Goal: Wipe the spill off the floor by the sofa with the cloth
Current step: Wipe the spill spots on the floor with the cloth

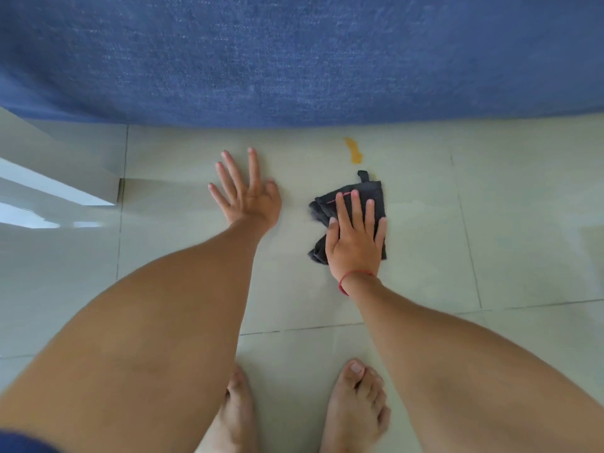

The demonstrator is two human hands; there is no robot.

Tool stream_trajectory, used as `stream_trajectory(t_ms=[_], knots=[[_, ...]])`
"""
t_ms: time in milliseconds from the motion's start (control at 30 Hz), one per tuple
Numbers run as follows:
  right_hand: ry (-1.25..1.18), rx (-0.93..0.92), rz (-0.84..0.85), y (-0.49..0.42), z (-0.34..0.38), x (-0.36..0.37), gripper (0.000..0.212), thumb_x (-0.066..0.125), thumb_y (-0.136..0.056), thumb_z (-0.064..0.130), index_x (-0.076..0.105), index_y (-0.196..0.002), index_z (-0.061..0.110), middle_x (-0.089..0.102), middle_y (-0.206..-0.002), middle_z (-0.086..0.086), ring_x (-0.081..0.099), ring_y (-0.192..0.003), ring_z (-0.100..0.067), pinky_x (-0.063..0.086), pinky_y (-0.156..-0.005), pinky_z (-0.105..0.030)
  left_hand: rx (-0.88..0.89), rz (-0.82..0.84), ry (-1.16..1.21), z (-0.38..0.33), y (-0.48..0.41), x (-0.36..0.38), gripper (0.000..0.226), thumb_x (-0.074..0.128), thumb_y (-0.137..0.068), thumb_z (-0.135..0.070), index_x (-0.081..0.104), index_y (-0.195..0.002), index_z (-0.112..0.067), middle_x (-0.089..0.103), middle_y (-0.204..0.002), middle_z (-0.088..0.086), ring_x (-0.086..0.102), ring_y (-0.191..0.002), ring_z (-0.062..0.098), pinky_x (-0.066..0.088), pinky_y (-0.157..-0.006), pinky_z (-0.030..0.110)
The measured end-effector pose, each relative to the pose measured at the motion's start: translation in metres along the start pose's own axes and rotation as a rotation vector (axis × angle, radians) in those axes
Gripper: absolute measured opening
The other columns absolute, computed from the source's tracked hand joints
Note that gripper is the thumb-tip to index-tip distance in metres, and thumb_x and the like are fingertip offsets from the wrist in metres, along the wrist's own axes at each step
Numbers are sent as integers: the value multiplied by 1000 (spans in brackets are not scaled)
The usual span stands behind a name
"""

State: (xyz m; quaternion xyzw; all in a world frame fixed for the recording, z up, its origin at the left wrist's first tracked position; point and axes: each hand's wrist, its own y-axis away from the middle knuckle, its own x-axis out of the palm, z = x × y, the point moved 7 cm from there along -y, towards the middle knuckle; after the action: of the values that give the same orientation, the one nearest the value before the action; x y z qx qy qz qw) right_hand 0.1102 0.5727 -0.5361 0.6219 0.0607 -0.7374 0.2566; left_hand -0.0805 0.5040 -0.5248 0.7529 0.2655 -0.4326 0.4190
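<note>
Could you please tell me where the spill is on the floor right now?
In the head view, the yellow spill lies on the tiled floor right of centre, just in front of the blue sofa and just beyond the dark cloth under the right hand.

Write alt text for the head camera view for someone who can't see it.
Right hand presses a dark cloth flat on the tiled floor, just short of a yellow spill by the blue sofa; left hand braces nearby.

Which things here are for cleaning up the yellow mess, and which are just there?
For the job: the dark cloth, the yellow spill, the right hand pressing the cloth, the tiled floor.

Just there: the blue sofa, the left hand flat on the floor, bare feet.
</note>
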Motion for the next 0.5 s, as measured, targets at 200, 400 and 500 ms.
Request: stream_trajectory(t_ms=[200, 400, 500], knots=[[-54, 243, -131, -58, -27, -20, 53, 26, -101, 37, 17, -153, 29, 8, -163, 2, 1, -150, -26, -6, -117, -55, 48, 123, -38, -11, -8, 18, 61, 15, -99, -51, -13, -151, -38, -31, -157, 9, -27, -146, 29, -16, -113, 56], [-72, 275, -126, -121, 0, -29, 54, 21, -99, 42, 15, -152, 34, 3, -164, 2, -4, -150, -30, -10, -115, -60, 21, 270, -64, -12, -13, 15, 60, 16, -100, -51, -18, -149, -42, -37, -154, 7, -32, -144, 27, -16, -113, 55], [-70, 173, -109, -128, 19, -28, 53, 25, -99, 40, 21, -151, 34, 8, -163, 1, -2, -150, -31, -8, -115, -62, 27, 299, -75, -11, -12, 13, 59, 14, -100, -51, -19, -148, -43, -38, -154, 6, -32, -143, 28, -16, -112, 56]])
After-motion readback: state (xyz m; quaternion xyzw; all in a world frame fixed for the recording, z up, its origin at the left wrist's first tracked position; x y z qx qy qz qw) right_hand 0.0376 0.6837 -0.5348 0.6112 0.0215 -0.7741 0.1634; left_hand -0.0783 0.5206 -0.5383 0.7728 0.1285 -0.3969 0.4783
